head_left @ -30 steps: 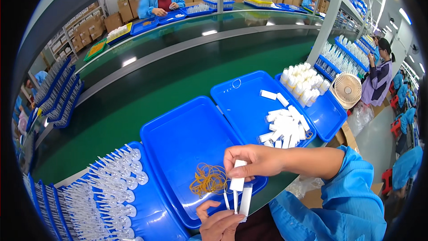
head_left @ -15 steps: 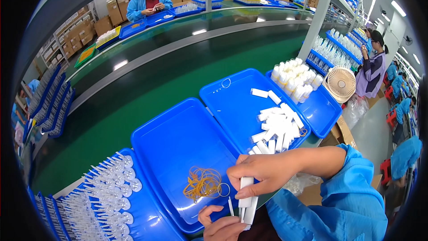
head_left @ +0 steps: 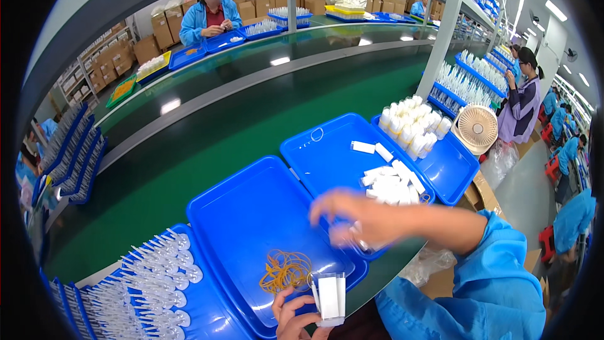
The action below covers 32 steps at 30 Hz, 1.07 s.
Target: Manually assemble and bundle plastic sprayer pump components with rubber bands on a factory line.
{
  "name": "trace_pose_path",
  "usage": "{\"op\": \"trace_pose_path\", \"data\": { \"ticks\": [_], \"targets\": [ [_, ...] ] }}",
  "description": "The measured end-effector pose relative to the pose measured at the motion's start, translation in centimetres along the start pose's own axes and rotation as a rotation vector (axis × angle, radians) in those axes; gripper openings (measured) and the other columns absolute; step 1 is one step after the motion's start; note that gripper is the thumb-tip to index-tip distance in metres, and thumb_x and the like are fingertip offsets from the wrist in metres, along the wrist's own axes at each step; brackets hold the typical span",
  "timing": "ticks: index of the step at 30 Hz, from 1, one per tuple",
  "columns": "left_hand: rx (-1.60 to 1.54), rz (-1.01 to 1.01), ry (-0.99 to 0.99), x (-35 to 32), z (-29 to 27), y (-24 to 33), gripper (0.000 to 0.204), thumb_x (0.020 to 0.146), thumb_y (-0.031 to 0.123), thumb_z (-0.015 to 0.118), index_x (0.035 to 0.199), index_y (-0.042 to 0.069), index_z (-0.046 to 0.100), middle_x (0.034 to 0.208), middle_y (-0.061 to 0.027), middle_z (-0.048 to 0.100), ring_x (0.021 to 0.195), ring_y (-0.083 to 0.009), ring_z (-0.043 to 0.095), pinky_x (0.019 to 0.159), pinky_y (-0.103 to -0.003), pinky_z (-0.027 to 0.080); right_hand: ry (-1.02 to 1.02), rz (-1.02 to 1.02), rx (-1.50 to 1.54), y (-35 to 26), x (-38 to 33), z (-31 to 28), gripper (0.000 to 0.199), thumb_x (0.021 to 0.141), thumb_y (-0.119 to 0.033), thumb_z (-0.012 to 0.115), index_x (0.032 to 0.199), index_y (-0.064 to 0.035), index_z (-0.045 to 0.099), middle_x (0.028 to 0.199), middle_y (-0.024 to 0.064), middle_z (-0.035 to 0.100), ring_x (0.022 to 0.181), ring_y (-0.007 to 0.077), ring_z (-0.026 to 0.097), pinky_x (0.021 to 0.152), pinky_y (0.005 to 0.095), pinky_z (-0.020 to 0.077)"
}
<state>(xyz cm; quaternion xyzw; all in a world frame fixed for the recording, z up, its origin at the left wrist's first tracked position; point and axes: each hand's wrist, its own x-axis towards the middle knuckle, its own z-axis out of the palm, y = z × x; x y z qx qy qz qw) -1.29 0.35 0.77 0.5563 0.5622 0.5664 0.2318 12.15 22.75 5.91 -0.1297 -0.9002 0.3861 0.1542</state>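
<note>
My left hand [head_left: 292, 316], at the lower edge, is closed around a small bundle of white rectangular pieces [head_left: 330, 299] with clear edges, held upright. My right hand [head_left: 358, 217] is smeared by motion above the near edges of two blue trays; something clear seems to be at its fingers, but I cannot make it out. A tangle of yellow-brown rubber bands [head_left: 284, 271] lies in the middle blue tray [head_left: 245, 204], just beyond my left hand. Beyond my right hand, a heap of loose white pieces [head_left: 395, 182] lies in another blue tray [head_left: 324, 154].
At the left, a blue tray holds rows of clear stemmed plastic parts [head_left: 151, 277]. Banded white bundles [head_left: 412, 127] stand in the right tray [head_left: 450, 160], beside a beige fan [head_left: 477, 128]. A metal post [head_left: 443, 44] rises behind. Across the green belt [head_left: 182, 157], co-workers sit at trays.
My right hand has left the bundle and moved up and right, away from my left hand. My left hand still holds the white pieces, now tilted more upright. The whole view has shifted slightly.
</note>
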Motion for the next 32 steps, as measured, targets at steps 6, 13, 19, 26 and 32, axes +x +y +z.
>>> {"op": "trace_pose_path", "data": {
  "ticks": [6, 13, 19, 26, 32],
  "targets": [
    [-0.313, -0.051, 0.123, -0.7, 0.6, 0.8, 0.019, 0.079, 0.003, 0.064, 0.090, 0.006, 0.049, 0.116, -0.0154, 0.055, 0.127, -0.0379, 0.030, 0.100, -0.049, 0.026, 0.013, 0.651, -0.974, 13.9, 1.8, -8.0, 0.048, 0.073, -0.016, 0.063, 0.117, -0.0051, 0.046, 0.103, 0.0164, 0.058, 0.096, 0.0304, 0.058, 0.082, 0.0404, 0.0472],
    [-0.064, -0.144, 0.083, -0.7, -0.9, 2.5, 0.018, 0.064, -0.001, 0.071, 0.081, 0.002, 0.066, 0.082, -0.0114, 0.064, 0.095, -0.0295, 0.056, 0.084, -0.039, 0.041, 0.223, 0.380, -0.096, 8.0, 3.5, -3.8, 0.039, 0.079, -0.013, 0.061, 0.114, -0.0080, 0.046, 0.081, 0.0096, 0.058, 0.071, 0.0207, 0.058, 0.060, 0.0323, 0.0473],
    [0.000, -0.114, 0.098, -0.7, -0.2, 2.1, 0.013, 0.068, 0.001, 0.068, 0.080, 0.005, 0.068, 0.080, -0.0083, 0.065, 0.075, -0.0216, 0.060, 0.082, -0.034, 0.042, -0.083, 0.372, 1.042, -0.9, 2.1, 3.8, 0.043, 0.088, -0.016, 0.056, 0.127, -0.0097, 0.037, 0.084, 0.0015, 0.051, 0.071, 0.0077, 0.049, 0.061, 0.0219, 0.0406],
    [0.021, -0.096, 0.092, -0.4, -0.2, 1.7, 0.008, 0.072, 0.004, 0.066, 0.079, 0.006, 0.068, 0.077, -0.0053, 0.064, 0.084, -0.0237, 0.057, 0.094, -0.044, 0.030, -0.238, 0.417, 1.301, -1.7, 1.2, 4.8, 0.030, 0.091, -0.016, 0.052, 0.118, -0.0074, 0.042, 0.089, 0.0020, 0.051, 0.078, 0.0074, 0.049, 0.064, 0.0215, 0.0397],
    [-0.020, -0.110, 0.101, -0.4, -0.4, 1.3, 0.008, 0.075, 0.006, 0.064, 0.082, 0.007, 0.067, 0.078, -0.0073, 0.065, 0.085, -0.0243, 0.057, 0.094, -0.043, 0.028, -0.166, -0.045, -0.029, -2.5, 0.5, 3.5, 0.021, 0.091, -0.022, 0.050, 0.104, -0.0067, 0.042, 0.086, 0.0104, 0.055, 0.076, 0.0190, 0.053, 0.068, 0.0313, 0.0426]
  ]
}}
